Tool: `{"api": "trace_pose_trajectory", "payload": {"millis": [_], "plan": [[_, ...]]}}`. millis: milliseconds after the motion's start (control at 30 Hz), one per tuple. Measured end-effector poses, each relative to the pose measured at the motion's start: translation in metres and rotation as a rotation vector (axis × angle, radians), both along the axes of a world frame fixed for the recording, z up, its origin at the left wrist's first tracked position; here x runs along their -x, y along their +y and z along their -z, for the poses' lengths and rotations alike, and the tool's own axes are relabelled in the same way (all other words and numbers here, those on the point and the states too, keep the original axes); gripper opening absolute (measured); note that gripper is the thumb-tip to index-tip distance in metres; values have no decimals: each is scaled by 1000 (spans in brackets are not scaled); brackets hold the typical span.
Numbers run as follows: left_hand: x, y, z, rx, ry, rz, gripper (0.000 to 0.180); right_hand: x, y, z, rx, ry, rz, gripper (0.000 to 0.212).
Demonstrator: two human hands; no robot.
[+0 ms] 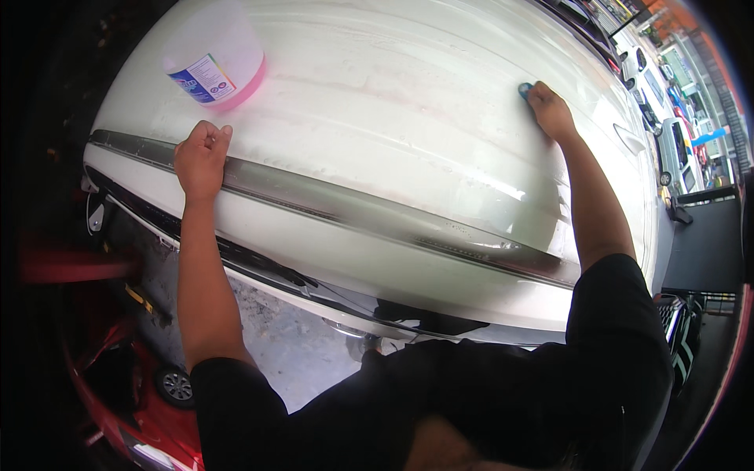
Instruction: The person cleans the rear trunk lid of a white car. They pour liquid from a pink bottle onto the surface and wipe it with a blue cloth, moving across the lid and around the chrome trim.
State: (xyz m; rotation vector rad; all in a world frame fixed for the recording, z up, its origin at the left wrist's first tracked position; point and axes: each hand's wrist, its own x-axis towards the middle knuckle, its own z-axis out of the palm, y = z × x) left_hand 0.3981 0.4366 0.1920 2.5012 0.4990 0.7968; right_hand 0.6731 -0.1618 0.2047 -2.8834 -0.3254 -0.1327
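A wet white car roof [377, 94] with beads of liquid on it spreads before me. My right hand [552, 111] is out at the far right of the roof, closed around a small rounded dark blue piece [525, 90] that rests on the paint; its kind cannot be made out. On the left, my left hand [201, 161] is curled into a fist at the dark roof rail [314, 192]; whatever its fingers may hold is hidden. Just beyond that fist stands a translucent plastic jug [220, 39] with pink liquid in its bottom and a blue-and-white label.
Below the roof edge the car's side drops to a grey floor [283, 345]. A red car [157, 408] stands at the lower left. A roof fin antenna [628, 137] rises at the right. Parked vehicles [677, 149] line the street at the far right.
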Motion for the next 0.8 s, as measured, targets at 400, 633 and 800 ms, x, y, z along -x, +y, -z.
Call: {"api": "trace_pose_trajectory", "payload": {"millis": [400,633,800], "plan": [[-19,13,13,89,-33,103,33,-52,366,-8,-113,-40,-278,44],[-6,21,17,92,-22,72,32,-24,274,-9,-63,-12,-294,37],[-3,20,13,28,-19,48,34,12,-54,4,62,14,85,29]]}}
